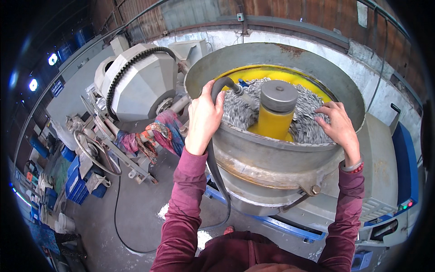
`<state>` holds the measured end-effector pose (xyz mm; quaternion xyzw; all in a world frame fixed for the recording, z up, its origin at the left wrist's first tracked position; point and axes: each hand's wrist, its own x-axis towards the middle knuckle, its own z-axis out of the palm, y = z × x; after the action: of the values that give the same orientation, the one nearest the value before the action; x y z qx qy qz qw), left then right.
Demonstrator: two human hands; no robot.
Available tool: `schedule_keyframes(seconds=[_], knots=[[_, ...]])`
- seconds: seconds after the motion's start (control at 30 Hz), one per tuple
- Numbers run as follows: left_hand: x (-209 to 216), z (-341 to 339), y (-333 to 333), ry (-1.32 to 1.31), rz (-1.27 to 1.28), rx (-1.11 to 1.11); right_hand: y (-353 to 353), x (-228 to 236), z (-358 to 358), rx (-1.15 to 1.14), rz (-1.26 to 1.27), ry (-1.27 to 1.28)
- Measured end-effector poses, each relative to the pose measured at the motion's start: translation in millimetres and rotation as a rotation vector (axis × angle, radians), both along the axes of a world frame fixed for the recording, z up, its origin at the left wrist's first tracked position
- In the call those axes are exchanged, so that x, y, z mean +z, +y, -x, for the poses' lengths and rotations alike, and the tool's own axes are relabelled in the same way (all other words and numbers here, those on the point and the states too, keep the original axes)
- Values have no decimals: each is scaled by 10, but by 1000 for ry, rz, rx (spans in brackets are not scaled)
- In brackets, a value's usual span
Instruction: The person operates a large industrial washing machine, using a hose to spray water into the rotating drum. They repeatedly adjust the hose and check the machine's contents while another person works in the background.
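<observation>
My left hand (205, 113) is closed round a dark hose (223, 84) at the near left rim of a large round metal tub (272, 156). The hose bends over the rim, and its metal end (238, 89) points down at a mass of small grey-and-white pieces (310, 106) inside. A yellow column with a grey round cap (279, 94) rises from the tub's middle. At the right, my right hand (340, 124) hovers at the inner edge, its fingers bent and apart over the pieces. Whether its fingertips touch them I cannot tell. A small blue thing (244, 83) lies near the hose end.
A grey many-sided drum (138, 84) with a toothed ring stands at the left, beside a handwheel (96, 153) and bunched colourful cloth (165, 131). Blue crates (78, 181) sit on the floor. The hose trails across the floor below. A blue-edged machine housing (404, 165) stands at the right.
</observation>
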<state>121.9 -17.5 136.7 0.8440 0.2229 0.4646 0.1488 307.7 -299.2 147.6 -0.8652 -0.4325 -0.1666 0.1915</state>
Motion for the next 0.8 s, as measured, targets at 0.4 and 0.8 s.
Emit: schedule_keyframes(seconds=[0.4, 0.8], knots=[[3, 67, 43, -21, -16, 3, 110, -37, -36, 45, 17, -5], [-275, -183, 201, -177, -282, 67, 50, -18, -431, 316, 414, 25]])
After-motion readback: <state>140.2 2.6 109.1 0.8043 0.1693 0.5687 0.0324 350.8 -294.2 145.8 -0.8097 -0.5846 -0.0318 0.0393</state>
